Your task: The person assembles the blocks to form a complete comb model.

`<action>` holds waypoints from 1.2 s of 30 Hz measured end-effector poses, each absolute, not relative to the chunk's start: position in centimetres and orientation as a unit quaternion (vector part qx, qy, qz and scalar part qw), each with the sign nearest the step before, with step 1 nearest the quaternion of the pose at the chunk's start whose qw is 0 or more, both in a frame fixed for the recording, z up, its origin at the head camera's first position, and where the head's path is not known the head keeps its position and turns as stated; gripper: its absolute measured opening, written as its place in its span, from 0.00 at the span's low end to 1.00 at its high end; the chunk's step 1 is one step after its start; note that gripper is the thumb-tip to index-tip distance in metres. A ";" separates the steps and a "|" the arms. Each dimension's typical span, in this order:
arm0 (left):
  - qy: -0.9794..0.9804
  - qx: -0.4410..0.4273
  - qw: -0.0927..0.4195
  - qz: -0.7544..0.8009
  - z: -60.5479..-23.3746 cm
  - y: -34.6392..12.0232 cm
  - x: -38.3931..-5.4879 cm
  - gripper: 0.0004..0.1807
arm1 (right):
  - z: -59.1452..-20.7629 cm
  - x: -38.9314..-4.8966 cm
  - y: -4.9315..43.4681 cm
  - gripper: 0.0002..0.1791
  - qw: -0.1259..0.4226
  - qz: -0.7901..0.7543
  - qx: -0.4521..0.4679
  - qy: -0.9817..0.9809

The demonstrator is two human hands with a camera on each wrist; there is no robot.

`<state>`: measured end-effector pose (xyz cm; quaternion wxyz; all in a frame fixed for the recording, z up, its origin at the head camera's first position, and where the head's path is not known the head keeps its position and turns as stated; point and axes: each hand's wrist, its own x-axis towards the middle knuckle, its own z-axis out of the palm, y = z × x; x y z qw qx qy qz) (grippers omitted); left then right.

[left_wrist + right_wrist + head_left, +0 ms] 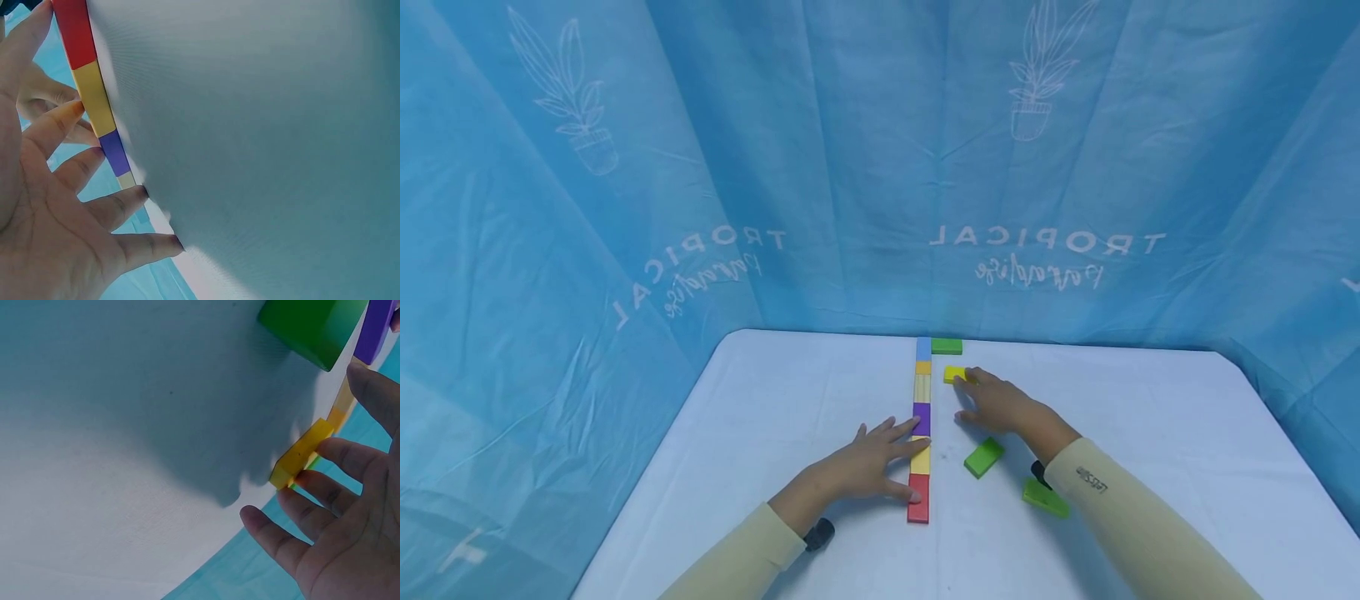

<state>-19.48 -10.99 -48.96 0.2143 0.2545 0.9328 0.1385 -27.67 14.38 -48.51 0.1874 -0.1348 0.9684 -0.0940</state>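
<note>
A straight row of coloured blocks runs away from me, with a red block (918,510) nearest, then a pale yellow block (920,460), a purple block (922,414), a cream block (922,388), an orange block (923,367) and a light blue block (923,348). My left hand (868,462) lies along the row with fingers spread, thumb at the red block and fingertips at the yellow and purple ones. The right hand (1000,404) touches a small bright yellow block (300,456) with its fingertips, thumb held apart from it.
A green block (947,347) sits beside the row's far end. Two more lie loose: a green block (983,457) right of the row, and a green block (1045,498) by the right sleeve. Blue curtains (865,167) hang around the white table (737,433).
</note>
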 end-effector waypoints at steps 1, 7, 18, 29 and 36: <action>0.933 0.254 0.214 0.139 -49.0 -11.0 -19.5 0.46 | -48.4 -27.6 14.3 0.43 0.188 -0.094 -0.134 0.968; 0.933 0.252 0.215 0.141 -48.9 -11.0 -19.5 0.46 | -48.1 -27.6 14.1 0.43 0.187 -0.086 -0.137 0.969; 0.934 0.250 0.213 0.142 -48.8 -10.9 -19.5 0.46 | -48.4 -28.1 14.1 0.43 0.193 -0.081 -0.136 0.968; 0.936 0.246 0.206 0.146 -48.8 -10.9 -19.4 0.45 | -48.5 -28.1 14.2 0.42 0.186 -0.078 -0.142 0.969; 0.934 0.238 0.218 0.154 -48.6 -11.0 -18.8 0.44 | -48.4 -28.0 14.2 0.42 0.185 -0.080 -0.141 0.969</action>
